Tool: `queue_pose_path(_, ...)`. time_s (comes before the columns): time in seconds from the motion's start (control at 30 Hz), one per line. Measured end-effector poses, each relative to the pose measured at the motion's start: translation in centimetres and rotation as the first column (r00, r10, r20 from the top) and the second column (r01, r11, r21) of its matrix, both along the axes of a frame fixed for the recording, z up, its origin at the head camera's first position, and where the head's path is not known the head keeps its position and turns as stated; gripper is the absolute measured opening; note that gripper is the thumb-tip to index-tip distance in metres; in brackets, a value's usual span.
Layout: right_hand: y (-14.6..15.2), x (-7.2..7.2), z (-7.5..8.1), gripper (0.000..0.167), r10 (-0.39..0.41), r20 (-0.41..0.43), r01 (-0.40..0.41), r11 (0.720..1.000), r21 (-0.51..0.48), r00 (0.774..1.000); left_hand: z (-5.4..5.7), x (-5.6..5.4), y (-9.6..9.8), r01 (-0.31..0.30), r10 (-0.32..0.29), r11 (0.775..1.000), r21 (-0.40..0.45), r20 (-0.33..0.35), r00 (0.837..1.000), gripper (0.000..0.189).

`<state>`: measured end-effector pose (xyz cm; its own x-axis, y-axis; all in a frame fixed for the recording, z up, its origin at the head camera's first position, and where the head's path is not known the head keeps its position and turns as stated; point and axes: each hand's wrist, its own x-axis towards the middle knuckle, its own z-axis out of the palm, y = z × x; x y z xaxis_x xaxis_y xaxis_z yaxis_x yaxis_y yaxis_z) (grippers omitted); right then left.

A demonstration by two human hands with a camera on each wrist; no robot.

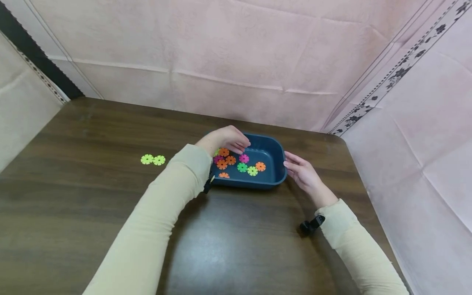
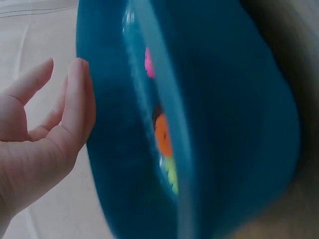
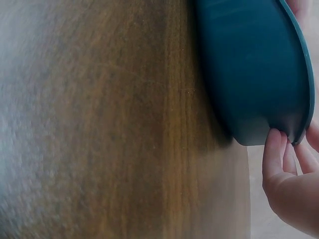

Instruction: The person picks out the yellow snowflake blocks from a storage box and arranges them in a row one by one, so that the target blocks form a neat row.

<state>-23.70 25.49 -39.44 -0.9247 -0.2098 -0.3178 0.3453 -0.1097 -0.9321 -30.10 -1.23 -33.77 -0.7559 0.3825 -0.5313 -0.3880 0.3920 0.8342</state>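
Note:
A dark blue plastic tray (image 1: 276,166) with rounded corners sits on the table, holding small flower-shaped discs: an orange disc (image 1: 260,166), a green disc (image 1: 241,167), a pink disc (image 1: 243,158) and several more. Over the tray's left part hangs my left hand (image 1: 230,138), its fingers loosely bent. The left wrist view shows its thumb apart from the fingers, with nothing between them. My right hand (image 1: 304,174) touches the tray's right end; in the right wrist view its fingers (image 3: 272,154) rest straight against the outer wall near the rim. The left forearm hides the tray's left end.
Two yellow-green discs (image 1: 153,159) lie side by side on the brown wooden table (image 1: 110,196), left of the tray. Pale cloth (image 1: 206,53) hangs behind the table's far edge and along its sides. Each wrist wears a small black camera (image 1: 311,225).

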Motion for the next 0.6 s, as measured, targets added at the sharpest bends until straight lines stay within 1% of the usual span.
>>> queue_pose_path(0.2, -0.1, 0.1, -0.1, 0.058, 0.000, 0.003, 0.000, 0.999, 0.032, 1.000, -0.9, 0.4, 2.0, 0.049, -0.046, 0.998, -0.044, 0.078, 0.996, 0.036)
queue_pose_path(0.4, -0.2, -0.1, -0.1, 0.056, -0.019, 0.023, 0.018, 0.999, 0.045, 1.000, -2.0, 0.7, 3.1, 0.125, -0.114, 0.981, -0.145, 0.084, 0.990, 0.034)
queue_pose_path(0.6, 0.1, -0.2, -0.1, 0.055, -0.020, 0.024, 0.019, 0.999, 0.041, 1.000, -2.8, 0.9, 4.0, 0.166, -0.153, 0.958, -0.233, 0.070, 0.986, 0.031)
